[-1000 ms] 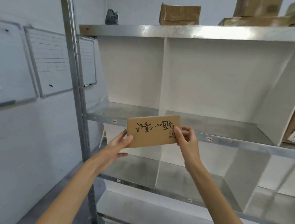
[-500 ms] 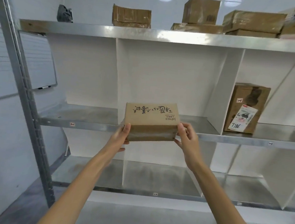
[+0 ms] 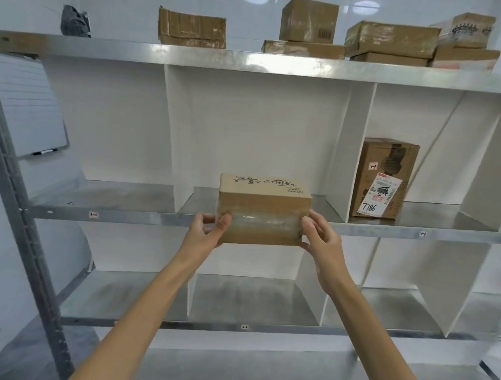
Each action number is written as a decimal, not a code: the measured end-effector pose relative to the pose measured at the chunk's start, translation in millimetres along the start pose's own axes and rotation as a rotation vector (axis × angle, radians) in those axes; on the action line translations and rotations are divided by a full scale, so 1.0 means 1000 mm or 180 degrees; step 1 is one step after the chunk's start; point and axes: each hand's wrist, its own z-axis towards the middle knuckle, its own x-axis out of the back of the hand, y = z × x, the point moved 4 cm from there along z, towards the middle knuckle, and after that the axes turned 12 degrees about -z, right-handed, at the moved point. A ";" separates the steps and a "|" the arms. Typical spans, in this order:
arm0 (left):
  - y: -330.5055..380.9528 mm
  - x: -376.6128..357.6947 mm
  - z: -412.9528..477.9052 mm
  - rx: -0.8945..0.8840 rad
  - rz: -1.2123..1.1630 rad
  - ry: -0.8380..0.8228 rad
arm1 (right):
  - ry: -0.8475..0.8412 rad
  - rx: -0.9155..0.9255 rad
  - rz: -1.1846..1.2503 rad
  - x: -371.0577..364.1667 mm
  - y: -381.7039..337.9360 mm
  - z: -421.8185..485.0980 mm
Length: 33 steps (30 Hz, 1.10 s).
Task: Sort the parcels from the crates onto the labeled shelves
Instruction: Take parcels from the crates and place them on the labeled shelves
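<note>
A small brown cardboard parcel (image 3: pixel 262 210) with black script on its top and clear tape across its front is held level at the front edge of the middle shelf (image 3: pixel 151 216). It sits in front of the second compartment from the left. My left hand (image 3: pixel 208 231) grips its left end and my right hand (image 3: pixel 319 235) grips its right end. Small tags mark the shelf's front lip.
A tall brown parcel (image 3: pixel 383 178) marked 7786 stands in the compartment to the right. White dividers (image 3: pixel 178 136) split the shelves. Several taped boxes (image 3: pixel 309 20) sit on the top shelf. A whiteboard (image 3: pixel 25 106) hangs on the left wall beside the metal upright (image 3: pixel 17 201).
My view has swung right along the rack. Both hands turned the parcel from face-on to flat and carried it to the middle shelf's edge, before the second compartment.
</note>
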 end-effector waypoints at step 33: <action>0.002 -0.019 0.013 -0.1038 -0.0641 0.0013 | 0.0442 0.0476 -0.0257 0.027 0.004 -0.007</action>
